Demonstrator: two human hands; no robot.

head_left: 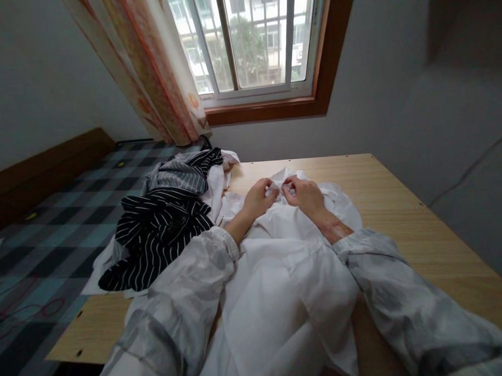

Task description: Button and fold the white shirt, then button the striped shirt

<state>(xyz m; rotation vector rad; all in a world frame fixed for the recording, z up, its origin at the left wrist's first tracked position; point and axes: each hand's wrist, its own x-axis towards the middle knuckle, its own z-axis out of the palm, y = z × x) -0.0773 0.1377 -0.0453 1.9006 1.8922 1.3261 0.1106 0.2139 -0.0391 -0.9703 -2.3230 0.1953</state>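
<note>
A white shirt (279,275) lies spread along the wooden table (400,205), its collar end farthest from me. My left hand (257,197) and my right hand (304,196) meet at that far end. Both pinch the white fabric near the collar, fingers closed on it, the fingertips almost touching each other. My pale sleeves rest over the shirt's body.
A heap of clothes lies on the table's left side: a black-and-white striped garment (157,229), a grey striped one (180,177) and white pieces beneath. A checked bed (50,228) stands to the left. A window (246,40) with a flowered curtain (148,65) is behind.
</note>
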